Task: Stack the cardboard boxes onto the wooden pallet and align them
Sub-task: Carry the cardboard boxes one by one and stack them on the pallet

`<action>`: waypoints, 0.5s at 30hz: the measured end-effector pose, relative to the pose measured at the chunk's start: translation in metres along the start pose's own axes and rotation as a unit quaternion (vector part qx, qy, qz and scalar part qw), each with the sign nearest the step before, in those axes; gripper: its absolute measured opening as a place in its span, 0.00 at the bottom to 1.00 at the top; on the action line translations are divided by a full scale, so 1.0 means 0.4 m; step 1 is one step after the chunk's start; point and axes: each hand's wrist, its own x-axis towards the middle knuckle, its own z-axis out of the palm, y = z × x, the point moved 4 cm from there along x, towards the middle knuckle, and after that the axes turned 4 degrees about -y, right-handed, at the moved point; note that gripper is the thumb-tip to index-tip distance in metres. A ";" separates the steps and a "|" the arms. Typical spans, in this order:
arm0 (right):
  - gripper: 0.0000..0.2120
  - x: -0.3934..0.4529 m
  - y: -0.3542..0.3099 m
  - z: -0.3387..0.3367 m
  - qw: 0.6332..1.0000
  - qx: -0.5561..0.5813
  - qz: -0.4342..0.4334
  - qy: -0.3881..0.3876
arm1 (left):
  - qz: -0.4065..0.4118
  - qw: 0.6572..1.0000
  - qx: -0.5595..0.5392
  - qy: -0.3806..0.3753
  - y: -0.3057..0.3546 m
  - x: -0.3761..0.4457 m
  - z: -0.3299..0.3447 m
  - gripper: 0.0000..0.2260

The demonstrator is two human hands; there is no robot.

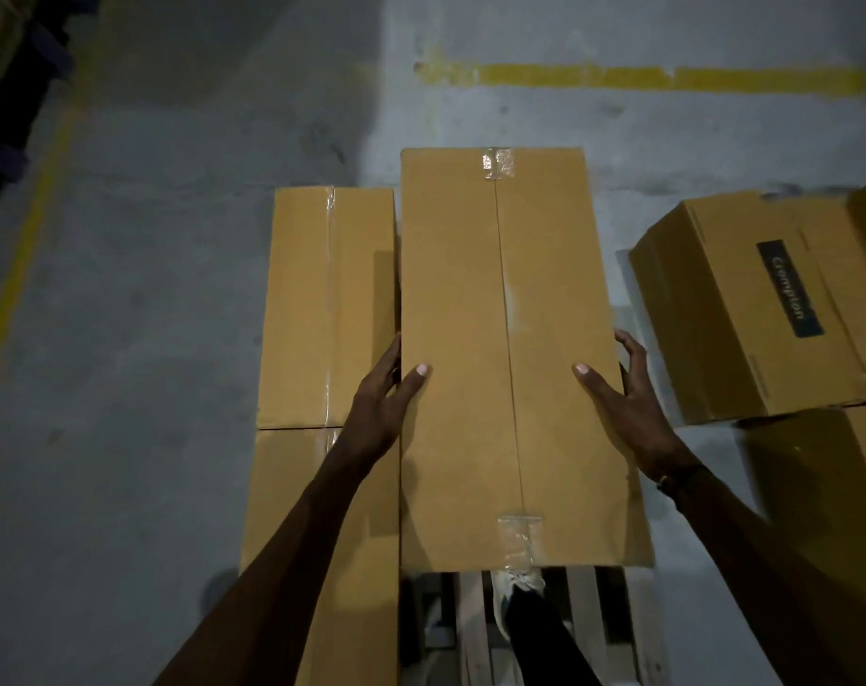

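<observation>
At the far left of the frame a yellow painted floor line (pixel 22 250) is seen running diagonally over the grey concrete floor (pixel 124 339). Left of centre, two long brown cardboard boxes sealed with clear tape (pixel 322 309) are laid end to end, the nearer one (pixel 317 537) reaching towards the lower edge. The left hand (pixel 384 403) is pressed against the left side of the large tall brown cardboard box (pixel 510 363) at the centre of the frame, with the thumb laid flat on its top face and the fingers wrapped over the edge. This central box is plain and unprinted; a straight seam is seen down its middle, and crumpled clear tape is stuck at both ends. It is held above the pale wooden slatted pallet (pixel 584 621), visible just below it, where a light shoe (pixel 512 594) is also seen. The right hand (pixel 624 393) is set on the box's right edge in the same way, thumb on top and fingers curled around the side. At the right a brown cardboard box with a dark printed label (pixel 757 309) is tilted upon another box (pixel 817 467).
</observation>
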 end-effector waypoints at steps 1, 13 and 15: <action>0.38 0.025 0.022 0.008 1.000 0.001 0.001 -0.002 | 0.000 1.000 0.004 -0.002 -0.024 0.024 0.001 0.29; 0.36 0.303 0.278 0.141 1.000 -0.001 0.001 -0.023 | -0.041 0.985 0.158 0.054 -0.340 0.269 -0.008 0.37; 0.36 0.339 0.311 0.166 0.999 0.000 -0.001 -0.033 | -0.065 0.977 0.196 0.054 -0.387 0.294 -0.009 0.39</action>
